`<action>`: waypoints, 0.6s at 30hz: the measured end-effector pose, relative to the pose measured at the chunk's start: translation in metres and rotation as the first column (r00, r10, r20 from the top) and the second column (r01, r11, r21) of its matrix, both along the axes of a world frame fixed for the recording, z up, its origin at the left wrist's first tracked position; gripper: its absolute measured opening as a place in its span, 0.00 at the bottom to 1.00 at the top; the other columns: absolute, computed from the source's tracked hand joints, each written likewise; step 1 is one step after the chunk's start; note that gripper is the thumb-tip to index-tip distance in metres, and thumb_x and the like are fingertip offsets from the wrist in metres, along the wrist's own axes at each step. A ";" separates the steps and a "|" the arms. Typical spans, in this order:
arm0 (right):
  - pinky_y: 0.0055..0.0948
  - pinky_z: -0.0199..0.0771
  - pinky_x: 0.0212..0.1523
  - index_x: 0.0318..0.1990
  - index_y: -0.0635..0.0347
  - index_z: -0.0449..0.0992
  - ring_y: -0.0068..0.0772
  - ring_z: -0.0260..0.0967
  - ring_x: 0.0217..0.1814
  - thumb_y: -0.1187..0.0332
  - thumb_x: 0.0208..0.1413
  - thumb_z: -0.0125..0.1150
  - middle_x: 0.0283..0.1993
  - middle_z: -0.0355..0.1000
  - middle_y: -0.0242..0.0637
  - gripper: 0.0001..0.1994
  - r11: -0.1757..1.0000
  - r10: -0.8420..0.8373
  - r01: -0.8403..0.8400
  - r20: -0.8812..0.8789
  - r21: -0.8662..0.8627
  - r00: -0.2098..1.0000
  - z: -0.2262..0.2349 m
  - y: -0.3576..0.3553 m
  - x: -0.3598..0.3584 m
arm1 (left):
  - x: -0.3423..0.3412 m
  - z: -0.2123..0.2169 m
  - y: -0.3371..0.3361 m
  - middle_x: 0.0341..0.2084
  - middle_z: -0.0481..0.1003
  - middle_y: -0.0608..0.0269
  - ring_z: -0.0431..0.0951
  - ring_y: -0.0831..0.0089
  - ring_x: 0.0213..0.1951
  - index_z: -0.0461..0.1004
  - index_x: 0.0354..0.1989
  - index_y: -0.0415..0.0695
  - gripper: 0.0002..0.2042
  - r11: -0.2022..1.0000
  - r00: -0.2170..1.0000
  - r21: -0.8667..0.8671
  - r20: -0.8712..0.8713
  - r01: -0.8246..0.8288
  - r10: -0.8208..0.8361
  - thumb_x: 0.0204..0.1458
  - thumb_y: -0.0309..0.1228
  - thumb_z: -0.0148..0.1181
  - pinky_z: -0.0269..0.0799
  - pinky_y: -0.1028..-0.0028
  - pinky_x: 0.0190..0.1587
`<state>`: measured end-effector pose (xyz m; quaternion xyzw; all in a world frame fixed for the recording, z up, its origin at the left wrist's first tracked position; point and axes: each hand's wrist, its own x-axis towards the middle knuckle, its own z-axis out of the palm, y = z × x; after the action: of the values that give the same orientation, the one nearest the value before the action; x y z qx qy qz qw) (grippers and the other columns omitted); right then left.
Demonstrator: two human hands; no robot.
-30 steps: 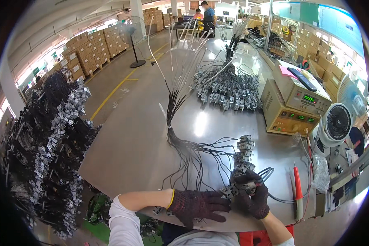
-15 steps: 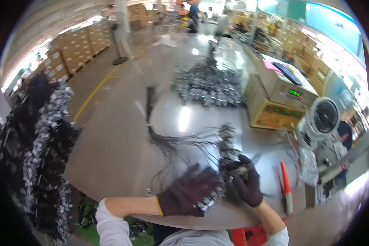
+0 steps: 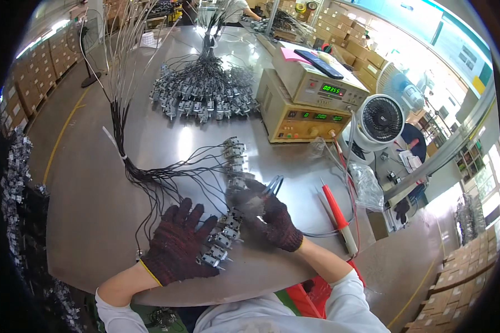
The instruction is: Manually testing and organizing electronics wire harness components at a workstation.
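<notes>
A row of small silver metal parts with thin black wires runs away from the table's near edge. My left hand, in a dark knitted glove, lies palm down beside the row's near end, fingers spread, touching the parts. My gloved right hand is closed over the middle of the row. From its fingers sticks a tweezer-shaped tool with two prongs; motion blur hides their tips. The black wires gather to the left in a bundle bound with a white tie.
A red-handled probe lies to the right. Beyond stand two stacked meters with lit displays, and a fan. Farther back is a heap of wired silver parts. More parts hang off the left side. A person's arm shows at the back.
The view has swung to the right and sharpened. My left hand has drawn back from over the parts and spread its fingers. My right hand stays at the row, the two-pronged tool now plain.
</notes>
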<state>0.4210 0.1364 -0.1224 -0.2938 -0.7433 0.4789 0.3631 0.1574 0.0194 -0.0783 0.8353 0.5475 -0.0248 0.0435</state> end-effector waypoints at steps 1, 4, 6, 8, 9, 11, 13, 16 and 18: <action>0.36 0.72 0.67 0.78 0.63 0.59 0.30 0.74 0.63 0.68 0.66 0.70 0.62 0.76 0.39 0.37 1.000 0.013 -0.013 0.010 0.013 1.000 0.001 0.000 -0.002 | -0.002 -0.001 0.001 0.77 0.58 0.39 0.51 0.39 0.79 0.60 0.79 0.49 0.58 1.000 1.000 -0.031 -0.005 0.006 -0.006 0.44 0.76 0.61 0.42 0.41 0.78; 0.34 0.75 0.66 0.79 0.63 0.54 0.31 0.78 0.60 0.75 0.64 0.63 0.61 0.79 0.38 0.38 0.992 0.000 -0.004 0.031 0.124 1.000 -0.012 0.004 -0.006 | -0.002 -0.006 0.004 0.74 0.61 0.39 0.55 0.41 0.77 0.61 0.79 0.50 0.57 0.999 1.000 -0.045 -0.011 -0.007 0.007 0.43 0.74 0.63 0.47 0.41 0.76; 0.37 0.71 0.72 0.79 0.61 0.55 0.36 0.75 0.67 0.74 0.67 0.64 0.69 0.75 0.43 0.36 0.981 0.047 -0.070 0.128 0.181 0.991 -0.016 0.010 0.000 | 0.000 -0.001 0.006 0.74 0.61 0.40 0.56 0.41 0.77 0.61 0.79 0.51 0.57 0.999 1.000 -0.051 0.021 0.002 -0.001 0.42 0.74 0.64 0.48 0.41 0.75; 0.42 0.66 0.77 0.79 0.60 0.56 0.45 0.69 0.75 0.72 0.69 0.63 0.74 0.68 0.52 0.34 0.987 0.089 -0.106 -0.135 -0.119 0.987 -0.020 0.008 -0.004 | 0.001 0.002 0.007 0.73 0.62 0.40 0.57 0.42 0.76 0.61 0.78 0.51 0.57 0.998 0.999 -0.061 0.049 0.006 -0.003 0.42 0.73 0.65 0.49 0.41 0.75; 0.42 0.66 0.77 0.79 0.60 0.56 0.45 0.69 0.75 0.72 0.69 0.63 0.74 0.68 0.52 0.34 0.987 0.091 -0.108 -0.136 -0.123 0.987 -0.028 0.012 -0.005 | 0.001 0.002 0.007 0.72 0.63 0.40 0.59 0.42 0.75 0.61 0.78 0.51 0.56 0.999 0.999 -0.042 0.051 0.014 -0.012 0.42 0.72 0.66 0.50 0.40 0.74; 0.45 0.64 0.79 0.79 0.59 0.55 0.51 0.63 0.79 0.69 0.71 0.63 0.77 0.62 0.58 0.33 0.947 0.082 -0.148 -0.233 -0.283 0.969 -0.039 0.022 -0.002 | 0.003 0.003 0.008 0.72 0.63 0.41 0.60 0.42 0.74 0.61 0.78 0.51 0.56 0.999 0.998 -0.018 0.061 0.032 -0.031 0.41 0.72 0.67 0.51 0.40 0.74; 0.46 0.63 0.80 0.79 0.59 0.55 0.52 0.63 0.79 0.69 0.71 0.63 0.77 0.61 0.59 0.34 0.948 0.082 -0.143 -0.216 -0.283 0.973 -0.031 0.017 -0.004 | 0.001 0.001 0.007 0.71 0.64 0.41 0.61 0.42 0.73 0.61 0.78 0.51 0.56 0.999 0.997 -0.015 0.074 0.035 -0.034 0.42 0.71 0.66 0.51 0.40 0.74; 0.45 0.61 0.81 0.79 0.60 0.56 0.49 0.63 0.79 0.67 0.71 0.64 0.76 0.65 0.56 0.34 0.939 0.055 -0.115 -0.191 -0.324 0.980 -0.030 0.018 -0.001 | 0.005 0.007 0.008 0.70 0.65 0.39 0.62 0.41 0.72 0.61 0.77 0.50 0.55 0.999 0.998 -0.008 0.060 0.038 -0.038 0.42 0.71 0.66 0.51 0.40 0.74; 0.44 0.60 0.81 0.78 0.60 0.56 0.45 0.64 0.79 0.66 0.71 0.64 0.74 0.68 0.54 0.34 0.923 0.038 -0.106 -0.186 -0.369 0.982 -0.023 0.019 -0.003 | 0.004 0.009 0.006 0.71 0.64 0.38 0.62 0.40 0.73 0.61 0.77 0.50 0.55 0.999 0.997 -0.032 0.069 0.035 -0.033 0.43 0.71 0.65 0.51 0.40 0.74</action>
<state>0.4178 0.1552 -0.1457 -0.2872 -0.6128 0.6498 0.3460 0.1617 0.0259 -0.0690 0.8440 0.5310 -0.0060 0.0754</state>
